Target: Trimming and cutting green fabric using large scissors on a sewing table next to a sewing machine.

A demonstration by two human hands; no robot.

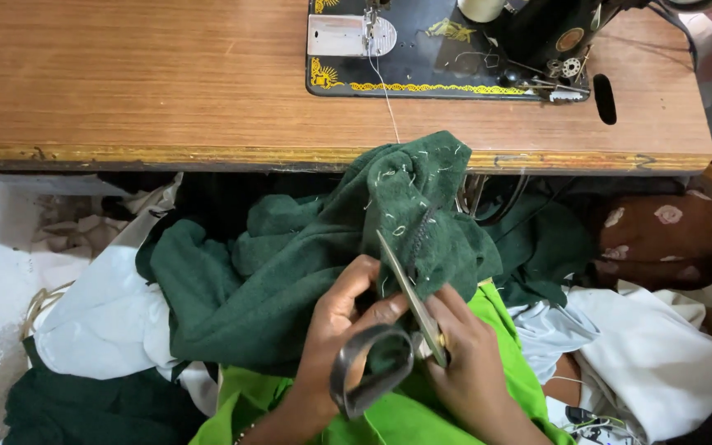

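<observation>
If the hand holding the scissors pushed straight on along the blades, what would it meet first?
Probably the dark green fabric: the left hand points the scissors up into its bunched fold, the table edge lying beyond. Depth is unclear.

The dark green fabric (290,272) carries pale thread flecks. Just below it lies bright lime-green cloth (405,416); to its left, white cloth (100,321); to its right, brown cloth with pale pink flowers (669,239). The scissors (397,330) against it are grey metal. Above it, the brown wooden table (142,82) bears a black sewing machine (447,49) with yellow-gold ornament.
</observation>
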